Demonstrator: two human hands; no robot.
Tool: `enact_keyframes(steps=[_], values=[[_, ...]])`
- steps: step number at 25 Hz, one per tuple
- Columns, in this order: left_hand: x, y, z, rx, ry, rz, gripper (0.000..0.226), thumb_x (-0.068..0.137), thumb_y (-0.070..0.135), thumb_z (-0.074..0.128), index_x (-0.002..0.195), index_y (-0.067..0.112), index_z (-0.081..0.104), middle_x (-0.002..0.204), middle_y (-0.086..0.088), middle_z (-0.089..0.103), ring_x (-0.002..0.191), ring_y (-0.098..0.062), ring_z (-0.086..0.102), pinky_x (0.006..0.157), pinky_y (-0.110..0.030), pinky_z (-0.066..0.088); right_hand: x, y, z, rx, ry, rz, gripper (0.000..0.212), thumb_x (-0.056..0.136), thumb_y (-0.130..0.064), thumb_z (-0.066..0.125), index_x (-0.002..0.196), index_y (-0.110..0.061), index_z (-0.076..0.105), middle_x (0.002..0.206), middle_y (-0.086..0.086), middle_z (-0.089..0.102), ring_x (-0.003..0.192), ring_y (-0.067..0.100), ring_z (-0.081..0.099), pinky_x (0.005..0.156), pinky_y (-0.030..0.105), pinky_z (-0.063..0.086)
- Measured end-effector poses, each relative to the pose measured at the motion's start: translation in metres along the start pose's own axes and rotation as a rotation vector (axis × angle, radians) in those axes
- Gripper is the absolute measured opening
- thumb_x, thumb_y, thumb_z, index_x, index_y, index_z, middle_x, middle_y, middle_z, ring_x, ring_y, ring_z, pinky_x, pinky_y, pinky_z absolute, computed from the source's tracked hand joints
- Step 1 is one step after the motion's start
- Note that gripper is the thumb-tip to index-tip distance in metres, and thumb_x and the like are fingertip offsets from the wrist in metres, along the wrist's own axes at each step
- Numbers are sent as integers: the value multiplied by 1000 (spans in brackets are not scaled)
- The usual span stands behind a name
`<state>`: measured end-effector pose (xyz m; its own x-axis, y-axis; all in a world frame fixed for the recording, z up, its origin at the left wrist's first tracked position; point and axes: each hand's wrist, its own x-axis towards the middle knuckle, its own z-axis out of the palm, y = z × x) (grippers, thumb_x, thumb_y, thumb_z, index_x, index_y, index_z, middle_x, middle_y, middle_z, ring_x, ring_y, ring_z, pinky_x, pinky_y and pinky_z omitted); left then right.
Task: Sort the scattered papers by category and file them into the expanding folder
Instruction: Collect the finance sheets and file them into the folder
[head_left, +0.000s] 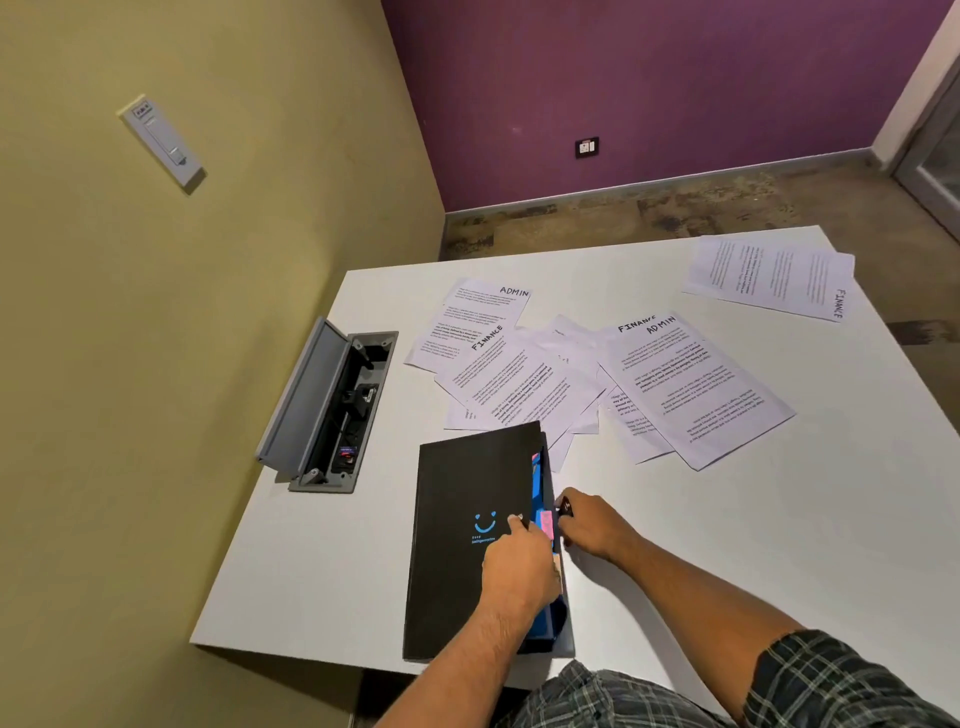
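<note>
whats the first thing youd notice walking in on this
The black expanding folder at the near edge of the white table, with the left hand on its cover and the right hand at its open edge. Beyond it, scattered papers marked ADMIN and FINANCE fan across the middle.

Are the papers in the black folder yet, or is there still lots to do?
Nothing looks filed yet. Both hands are at the black expanding folder: the left hand rests on its cover and the right hand is at its open edge, where coloured tabs show. All the papers marked ADMIN and FINANCE lie mixed on the white table, with a separate FINANCE sheet at the far corner. Sorting and filing are left.
</note>
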<state>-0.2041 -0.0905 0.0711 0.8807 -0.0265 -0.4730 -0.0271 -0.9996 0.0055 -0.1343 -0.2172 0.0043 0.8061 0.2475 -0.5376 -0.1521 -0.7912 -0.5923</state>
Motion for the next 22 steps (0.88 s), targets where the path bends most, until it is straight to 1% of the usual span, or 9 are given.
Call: enact_keyframes(steps=[3, 5, 7, 9, 12, 14, 16, 19, 22], values=[[3, -3, 12, 28, -77, 18, 43, 89, 31, 53, 124, 8, 58, 139, -25, 46, 104, -40, 64, 85, -45, 54, 6, 1, -12, -45, -46, 12, 14, 83, -18, 61, 94, -22, 69, 104, 2, 74, 93, 20, 68, 83, 33, 56], [6, -7, 19, 48, -126, 26, 41, 90, 26, 48, 124, 8, 59, 133, -21, 51, 105, -40, 63, 88, -45, 52, 14, 0, -23, -49, -8, 40, 13, 80, -22, 63, 89, -29, 70, 104, -4, 75, 96, 18, 68, 84, 30, 54], [10, -10, 21, 32, -137, 38, 38, 92, 27, 46, 122, 9, 61, 123, -17, 57, 105, -38, 64, 88, -43, 53, 20, 1, -40, -64, 107, 83, 18, 80, -30, 67, 98, -30, 70, 107, -6, 72, 102, 19, 67, 86, 30, 51], [15, -9, 15, -34, -86, 21, 31, 94, 28, 45, 110, 11, 66, 106, -12, 65, 98, -33, 67, 83, -38, 54, 26, 7, -58, -119, 237, 87, 32, 82, -29, 67, 114, -29, 65, 113, -5, 70, 107, 20, 66, 87, 30, 50], [35, -6, 0, -130, 44, 5, 29, 97, 33, 42, 89, 16, 64, 82, -2, 58, 86, -26, 69, 71, -31, 49, 38, 24, -86, -301, 318, 128, 45, 81, -23, 68, 124, -23, 56, 120, -1, 61, 109, 23, 63, 88, 33, 51], [51, -3, -8, -219, 113, 10, 28, 96, 35, 42, 88, 16, 61, 88, -2, 61, 85, -24, 67, 68, -31, 44, 47, 37, -99, -413, 279, 176, 48, 75, -31, 72, 119, -21, 53, 120, 0, 58, 108, 24, 61, 85, 33, 48], [70, -2, -14, -346, 170, 4, 22, 95, 32, 44, 94, 17, 60, 99, 1, 63, 87, -21, 64, 71, -31, 46, 57, 48, -105, -400, 243, 195, 59, 68, -47, 75, 116, -21, 52, 123, 0, 57, 111, 24, 59, 84, 34, 45], [106, -14, -20, -507, 251, -54, 16, 92, 26, 46, 101, 20, 59, 107, 6, 59, 93, -16, 60, 77, -32, 50, 70, 63, -98, -427, 279, 192, 81, 69, -70, 65, 134, -24, 49, 142, 0, 48, 127, 24, 49, 94, 40, 43], [144, -36, -16, -518, 348, -129, 25, 90, 19, 52, 113, 17, 61, 117, 3, 61, 109, -19, 59, 96, -35, 43, 80, 70, -83, -556, 435, 176, 77, 73, -78, 57, 126, -22, 56, 124, 0, 57, 112, 25, 54, 83, 41, 42]])
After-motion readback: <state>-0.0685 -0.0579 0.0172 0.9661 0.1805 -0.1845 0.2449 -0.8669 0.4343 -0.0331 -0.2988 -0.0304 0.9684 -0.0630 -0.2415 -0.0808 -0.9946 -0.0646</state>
